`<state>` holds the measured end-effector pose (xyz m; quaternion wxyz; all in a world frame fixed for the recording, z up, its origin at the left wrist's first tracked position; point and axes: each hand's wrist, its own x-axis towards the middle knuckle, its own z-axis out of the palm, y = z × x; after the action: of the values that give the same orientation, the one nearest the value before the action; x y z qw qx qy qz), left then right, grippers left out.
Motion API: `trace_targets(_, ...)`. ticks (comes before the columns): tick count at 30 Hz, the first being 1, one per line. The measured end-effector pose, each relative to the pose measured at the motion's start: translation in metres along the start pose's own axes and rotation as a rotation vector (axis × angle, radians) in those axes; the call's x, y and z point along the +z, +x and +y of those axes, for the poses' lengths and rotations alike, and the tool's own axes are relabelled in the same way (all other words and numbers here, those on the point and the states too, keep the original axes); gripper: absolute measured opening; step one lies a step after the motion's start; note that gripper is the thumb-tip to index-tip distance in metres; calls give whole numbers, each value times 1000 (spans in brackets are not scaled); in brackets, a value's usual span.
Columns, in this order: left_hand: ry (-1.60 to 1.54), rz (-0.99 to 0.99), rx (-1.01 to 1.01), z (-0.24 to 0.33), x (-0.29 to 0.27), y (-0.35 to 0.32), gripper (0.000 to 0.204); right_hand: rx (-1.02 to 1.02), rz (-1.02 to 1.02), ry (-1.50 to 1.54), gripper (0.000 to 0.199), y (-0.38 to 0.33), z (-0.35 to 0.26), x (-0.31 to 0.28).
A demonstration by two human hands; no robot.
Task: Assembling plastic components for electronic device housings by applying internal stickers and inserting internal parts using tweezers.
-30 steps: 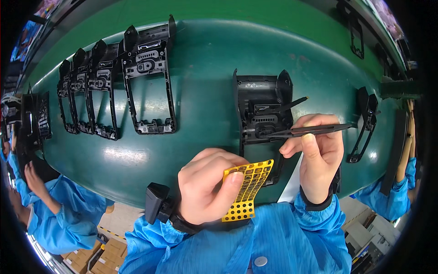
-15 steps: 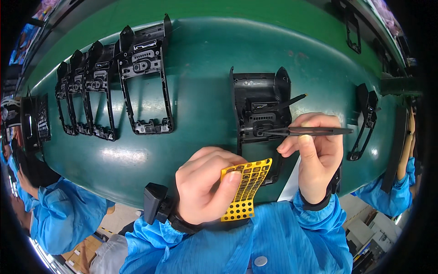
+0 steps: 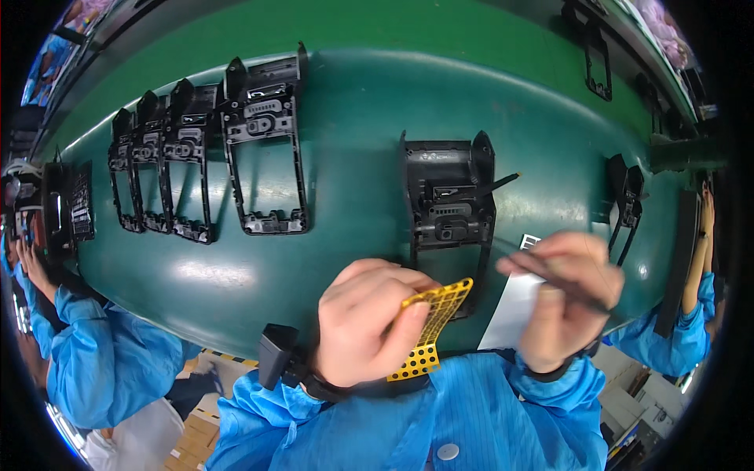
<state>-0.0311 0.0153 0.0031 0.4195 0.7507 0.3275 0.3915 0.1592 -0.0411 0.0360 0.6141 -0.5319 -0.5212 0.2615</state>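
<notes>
My left hand (image 3: 369, 326) pinches a yellow sheet of black stickers (image 3: 428, 330) between thumb and fingers, and the sheet is bent. Dark tweezers (image 3: 554, 275) are gripped in my right hand (image 3: 569, 298), which is smeared by motion; their tips point up and to the left. Just beyond both hands, a black plastic frame (image 3: 449, 212) lies on the green table, its lower part partly hidden behind the sheet and my left hand. A thin dark stick (image 3: 499, 182) juts out from its right side. A white sheet (image 3: 510, 306) lies under my right hand.
Several similar black frames (image 3: 263, 157) stand in a row at the left on the green table (image 3: 353, 180). Another black frame (image 3: 626, 200) lies at the right. Co-workers in blue sleeves sit on the left (image 3: 110, 361) and right (image 3: 667, 322).
My right hand has drawn the tweezers away from the black frame, down and to the right, uncovering more of the white sheet. My left hand has shifted slightly right, and the yellow sheet has tilted.
</notes>
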Motion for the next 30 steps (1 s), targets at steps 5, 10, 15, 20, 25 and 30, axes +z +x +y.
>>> trace_targets(5,151,-21,-42,15,-2,1,10,214,120,-201,11,86,-14,-61)
trace_targets(10,95,-5,-54,25,3,6,9,51,19,-1025,25,212,94,-252)
trace_targets(15,1,49,-83,20,7,23,12,294,111,-1475,58,283,228,-361)
trace_targets(20,159,126,-16,9,0,44,10,86,89,-1385,49,293,284,-389)
trace_targets(25,408,160,-28,0,-5,59,11,598,-75,-765,46,301,252,-298)
trace_targets(30,522,276,-50,-5,-22,53,12,428,-136,-951,36,275,190,-216)
